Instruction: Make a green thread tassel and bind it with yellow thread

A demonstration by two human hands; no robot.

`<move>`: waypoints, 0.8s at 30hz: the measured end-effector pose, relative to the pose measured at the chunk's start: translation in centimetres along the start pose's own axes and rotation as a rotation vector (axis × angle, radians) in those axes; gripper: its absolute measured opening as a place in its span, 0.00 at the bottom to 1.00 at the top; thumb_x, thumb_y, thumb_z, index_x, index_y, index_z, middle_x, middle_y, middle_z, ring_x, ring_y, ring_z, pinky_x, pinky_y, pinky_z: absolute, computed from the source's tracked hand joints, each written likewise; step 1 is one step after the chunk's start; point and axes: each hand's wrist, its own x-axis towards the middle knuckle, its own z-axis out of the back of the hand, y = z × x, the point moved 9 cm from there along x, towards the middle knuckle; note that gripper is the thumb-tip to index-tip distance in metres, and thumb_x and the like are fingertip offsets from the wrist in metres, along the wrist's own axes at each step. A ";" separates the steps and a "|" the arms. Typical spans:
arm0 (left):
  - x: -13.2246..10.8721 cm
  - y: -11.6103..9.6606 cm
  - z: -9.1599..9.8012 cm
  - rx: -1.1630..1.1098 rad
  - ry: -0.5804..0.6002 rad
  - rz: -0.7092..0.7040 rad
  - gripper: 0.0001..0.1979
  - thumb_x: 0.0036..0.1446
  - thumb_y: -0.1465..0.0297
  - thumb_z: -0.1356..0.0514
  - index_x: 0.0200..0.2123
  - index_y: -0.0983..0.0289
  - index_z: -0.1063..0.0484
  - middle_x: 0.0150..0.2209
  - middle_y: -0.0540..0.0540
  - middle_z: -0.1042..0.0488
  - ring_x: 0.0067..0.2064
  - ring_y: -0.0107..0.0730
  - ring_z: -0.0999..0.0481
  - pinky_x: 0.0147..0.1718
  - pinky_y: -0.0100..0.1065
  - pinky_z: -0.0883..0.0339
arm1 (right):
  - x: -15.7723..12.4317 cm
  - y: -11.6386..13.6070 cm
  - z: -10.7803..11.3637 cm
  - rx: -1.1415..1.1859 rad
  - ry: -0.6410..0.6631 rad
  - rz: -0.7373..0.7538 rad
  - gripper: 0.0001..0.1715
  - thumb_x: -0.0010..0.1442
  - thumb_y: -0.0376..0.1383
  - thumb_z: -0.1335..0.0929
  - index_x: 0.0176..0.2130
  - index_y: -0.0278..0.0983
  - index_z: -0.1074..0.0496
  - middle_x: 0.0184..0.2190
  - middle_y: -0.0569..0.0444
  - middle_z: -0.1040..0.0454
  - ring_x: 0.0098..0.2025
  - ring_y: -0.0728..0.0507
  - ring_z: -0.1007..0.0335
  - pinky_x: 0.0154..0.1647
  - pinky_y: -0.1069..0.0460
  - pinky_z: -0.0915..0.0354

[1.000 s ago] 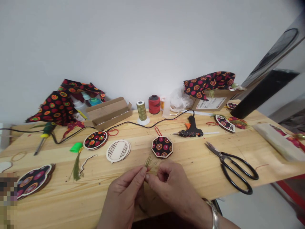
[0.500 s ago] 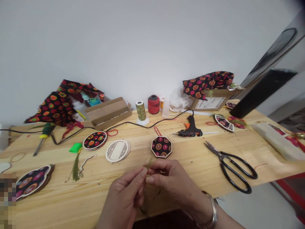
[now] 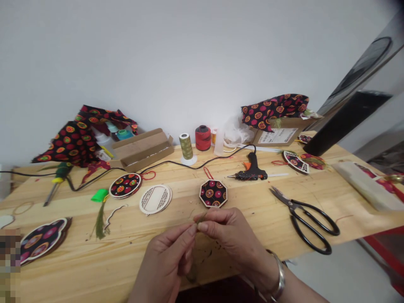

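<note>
My left hand [image 3: 172, 250] and my right hand [image 3: 229, 235] meet over the near edge of the table. Thumbs and forefingers of both pinch olive-green thread [image 3: 202, 216], with loose strands showing at the fingertips; the rest of it is mostly hidden by the fingers. Just beyond my right hand lies an octagonal ornament [image 3: 213, 193] with patterned fabric and a red loop. To the left of it are stacked pale wooden discs [image 3: 155, 199], a round fabric ornament [image 3: 125, 185] and a green tassel [image 3: 100, 223].
Large scissors [image 3: 292, 205] lie right of my hands, blades pointing away. A black glue gun [image 3: 251, 170] rests behind them, its cable crossing the table. Green [image 3: 186, 147] and red [image 3: 203, 138] thread spools stand near the wall. A screwdriver [image 3: 57, 181] lies at left.
The fingertips of both hands have shifted slightly, and the strands that stuck up between them now lie lower, towards the right fingers. The grip on the thread stays.
</note>
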 end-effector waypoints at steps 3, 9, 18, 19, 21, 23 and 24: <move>0.1 -0.2 0.0 0.017 -0.008 -0.008 0.10 0.44 0.64 0.33 0.20 0.65 0.24 0.15 0.43 0.46 0.18 0.21 0.53 0.16 0.24 0.56 | 0.1 0.2 0.0 -0.029 0.003 0.023 0.07 0.46 0.39 0.26 0.27 0.39 0.20 0.29 0.54 0.22 0.33 0.47 0.32 0.39 0.52 0.38; -0.1 -0.5 -0.2 0.092 -0.023 -0.029 0.14 0.42 0.62 0.33 0.15 0.65 0.27 0.14 0.43 0.47 0.18 0.21 0.53 0.16 0.25 0.56 | 0.0 1.4 0.2 -0.159 -0.007 0.118 0.08 0.50 0.37 0.29 0.23 0.38 0.21 0.23 0.56 0.25 0.29 0.48 0.35 0.35 0.53 0.40; 0.2 0.4 0.0 0.120 0.000 -0.002 0.14 0.44 0.63 0.33 0.15 0.66 0.27 0.13 0.43 0.47 0.17 0.20 0.53 0.15 0.25 0.58 | 0.1 1.0 1.3 -0.102 -0.132 0.057 0.15 0.52 0.43 0.30 0.24 0.34 0.22 0.19 0.57 0.32 0.23 0.52 0.44 0.26 0.55 0.46; 0.2 0.4 0.0 0.101 -0.005 -0.003 0.13 0.44 0.63 0.33 0.17 0.66 0.26 0.13 0.43 0.48 0.17 0.20 0.53 0.15 0.25 0.57 | 0.1 0.4 1.7 -0.021 -0.159 0.015 0.20 0.53 0.47 0.31 0.28 0.33 0.21 0.21 0.56 0.33 0.22 0.53 0.46 0.24 0.55 0.48; 0.1 0.2 0.1 0.066 -0.013 -0.006 0.11 0.44 0.64 0.33 0.18 0.66 0.25 0.14 0.42 0.48 0.17 0.20 0.53 0.15 0.25 0.57 | -0.1 -1.0 1.9 0.121 -0.158 -0.074 0.27 0.53 0.53 0.33 0.34 0.32 0.22 0.23 0.56 0.34 0.21 0.54 0.50 0.21 0.56 0.54; 0.1 -0.1 0.1 0.046 -0.016 -0.012 0.14 0.45 0.64 0.34 0.15 0.66 0.28 0.14 0.42 0.49 0.18 0.20 0.53 0.16 0.25 0.57 | -0.3 -1.9 1.4 0.149 -0.074 -0.134 0.25 0.52 0.52 0.31 0.35 0.32 0.22 0.20 0.59 0.37 0.20 0.55 0.53 0.20 0.57 0.58; 0.0 -0.2 0.0 0.043 -0.015 -0.019 0.14 0.45 0.64 0.34 0.15 0.66 0.29 0.13 0.42 0.49 0.18 0.20 0.54 0.16 0.24 0.57 | -0.4 -2.0 1.2 0.131 -0.032 -0.143 0.23 0.51 0.49 0.29 0.35 0.32 0.22 0.19 0.60 0.39 0.19 0.55 0.55 0.20 0.56 0.60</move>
